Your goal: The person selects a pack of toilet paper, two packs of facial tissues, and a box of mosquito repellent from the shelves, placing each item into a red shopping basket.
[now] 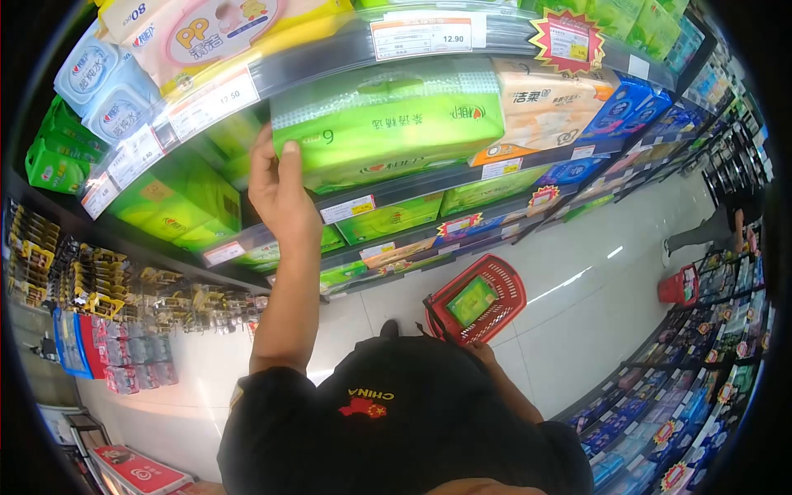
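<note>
My left hand point(285, 186) grips the left end of a green tissue pack point(388, 124) on the shelf. The thumb lies on its front and the fingers reach round its side; the printing on the pack is upside down. Low by my right side, my right hand point(481, 353) is closed on the dark handle of a red shopping basket point(513, 290), its fingers partly hidden by my black shirt point(396, 412). Inside the basket lies a green pack point(472, 301).
Beside the pack stand peach tissue packs point(549, 103) and blue packs point(627, 107). A price rail point(421, 37) runs above. Hanging goods point(99, 272) are at left. At far right are another person's leg point(701, 235), a red basket point(678, 286) and a stocked shelf point(660, 404).
</note>
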The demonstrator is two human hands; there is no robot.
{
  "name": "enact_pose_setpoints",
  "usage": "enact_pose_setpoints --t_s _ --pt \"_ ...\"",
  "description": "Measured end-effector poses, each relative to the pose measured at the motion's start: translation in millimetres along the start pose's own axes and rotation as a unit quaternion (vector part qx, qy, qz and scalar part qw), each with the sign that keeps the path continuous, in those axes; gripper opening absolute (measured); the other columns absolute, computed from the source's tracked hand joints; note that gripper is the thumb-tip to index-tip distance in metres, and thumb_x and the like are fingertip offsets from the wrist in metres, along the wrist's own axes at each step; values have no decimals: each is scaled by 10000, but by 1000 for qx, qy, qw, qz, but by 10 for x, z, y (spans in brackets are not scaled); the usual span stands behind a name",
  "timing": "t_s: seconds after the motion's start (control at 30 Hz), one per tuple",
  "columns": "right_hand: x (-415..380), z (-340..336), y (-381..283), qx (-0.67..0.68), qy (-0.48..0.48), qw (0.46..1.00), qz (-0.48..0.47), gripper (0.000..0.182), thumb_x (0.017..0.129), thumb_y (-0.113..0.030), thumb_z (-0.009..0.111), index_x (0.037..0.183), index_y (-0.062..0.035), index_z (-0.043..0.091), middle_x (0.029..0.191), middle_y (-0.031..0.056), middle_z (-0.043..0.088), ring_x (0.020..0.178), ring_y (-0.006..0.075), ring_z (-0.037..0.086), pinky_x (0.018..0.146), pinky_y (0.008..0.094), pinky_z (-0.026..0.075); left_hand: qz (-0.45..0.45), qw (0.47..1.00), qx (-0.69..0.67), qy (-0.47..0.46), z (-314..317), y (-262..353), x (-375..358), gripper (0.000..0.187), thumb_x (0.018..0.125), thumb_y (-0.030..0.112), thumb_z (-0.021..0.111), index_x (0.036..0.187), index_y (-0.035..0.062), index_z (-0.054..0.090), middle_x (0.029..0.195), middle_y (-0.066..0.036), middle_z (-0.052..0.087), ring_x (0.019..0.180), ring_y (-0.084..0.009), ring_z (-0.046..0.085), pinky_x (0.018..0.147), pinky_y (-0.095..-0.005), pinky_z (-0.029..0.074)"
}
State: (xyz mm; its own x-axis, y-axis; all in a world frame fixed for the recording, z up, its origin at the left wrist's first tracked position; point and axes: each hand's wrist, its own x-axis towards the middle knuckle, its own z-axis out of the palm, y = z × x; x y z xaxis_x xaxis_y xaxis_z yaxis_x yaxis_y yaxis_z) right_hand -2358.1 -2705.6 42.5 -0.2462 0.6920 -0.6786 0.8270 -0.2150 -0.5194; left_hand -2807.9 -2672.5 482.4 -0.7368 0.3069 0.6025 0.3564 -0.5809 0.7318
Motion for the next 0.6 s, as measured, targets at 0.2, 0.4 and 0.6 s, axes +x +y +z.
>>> enact_pose_setpoints --t_s 0.2,0.4,0.6 --pt "70 29 42 40 -18 999 -11 447 878 -442 589 1068 -60 723 988 186 718 968 321 690 859 417 519 21 1000 11 -10 -31 60 -109 274 977 41 550 1229 -55 596 1319 -132 568 1183 -186 542 1052 -354 394" --pt "-42 -117 -387 19 6 1000 -23 370 887 -355 600 987 -15 707 921 175 712 907 280 687 815 411 522 -9 1000 -28 -10 -67 108 -189 89 958 93 621 974 9 648 1412 -180 484 1264 -212 506 1087 -372 344" --pt "-38 -199 -518 52 -16 998 -22 389 898 -376 584 1008 -21 698 899 152 704 859 242 675 778 389 519 -15 999 -46 -13 -89 112 -211 72 957 81 613 952 14 640 1407 -178 483 1258 -210 509 1084 -372 349"
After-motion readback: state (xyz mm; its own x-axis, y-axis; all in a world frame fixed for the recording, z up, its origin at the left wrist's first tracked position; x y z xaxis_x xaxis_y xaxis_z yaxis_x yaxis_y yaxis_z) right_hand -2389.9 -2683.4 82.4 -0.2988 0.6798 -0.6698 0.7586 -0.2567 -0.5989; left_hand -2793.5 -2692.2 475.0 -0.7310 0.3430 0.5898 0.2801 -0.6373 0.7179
